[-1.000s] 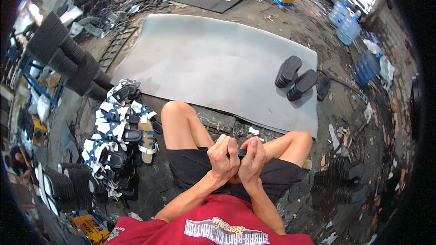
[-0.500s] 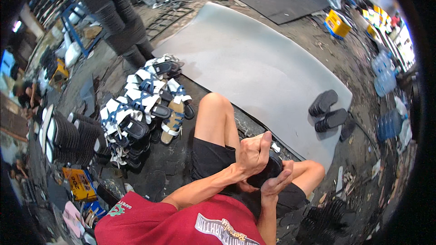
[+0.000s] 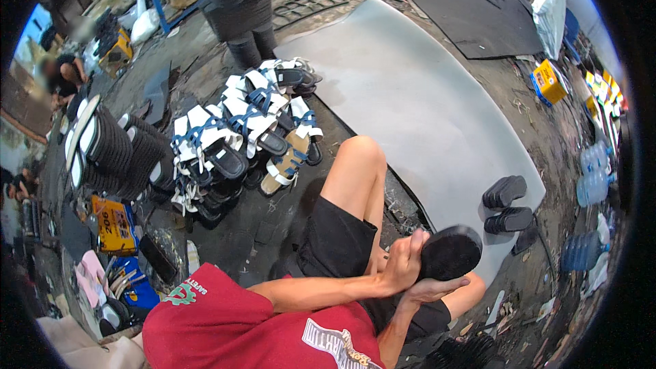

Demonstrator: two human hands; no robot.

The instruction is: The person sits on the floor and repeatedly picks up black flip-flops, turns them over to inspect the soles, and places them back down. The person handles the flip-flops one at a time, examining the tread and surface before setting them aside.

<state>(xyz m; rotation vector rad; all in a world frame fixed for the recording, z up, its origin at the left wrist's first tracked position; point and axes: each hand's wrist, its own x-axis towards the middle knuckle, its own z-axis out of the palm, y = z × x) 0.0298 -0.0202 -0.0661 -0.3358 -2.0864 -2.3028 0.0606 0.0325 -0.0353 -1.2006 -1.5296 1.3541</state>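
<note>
Over my lap I hold a black shoe sole [image 3: 453,251], its rounded dark face turned up and outward. My left hand [image 3: 404,261] grips its left edge with bent fingers. From below, my right hand [image 3: 432,290] cups the sole, the fingers stretched along its lower edge. What lies on the far side of the sole is hidden. Beyond my right knee, small stacks of black soles [image 3: 506,193] rest on the grey sheet [image 3: 424,96].
A heap of white and blue strapped sandals [image 3: 239,123] lies left of my knee. Farther left stand stacked soles [image 3: 109,147] and a yellow box [image 3: 115,224]. Tall dark stacks [image 3: 236,7] rise behind the heap. Blue water bottles [image 3: 591,188] stand at the right; people sit far left.
Both hands have moved right with the sole, which now shows its broad face instead of being mostly covered by my hands. The view has turned, shifting the surroundings.
</note>
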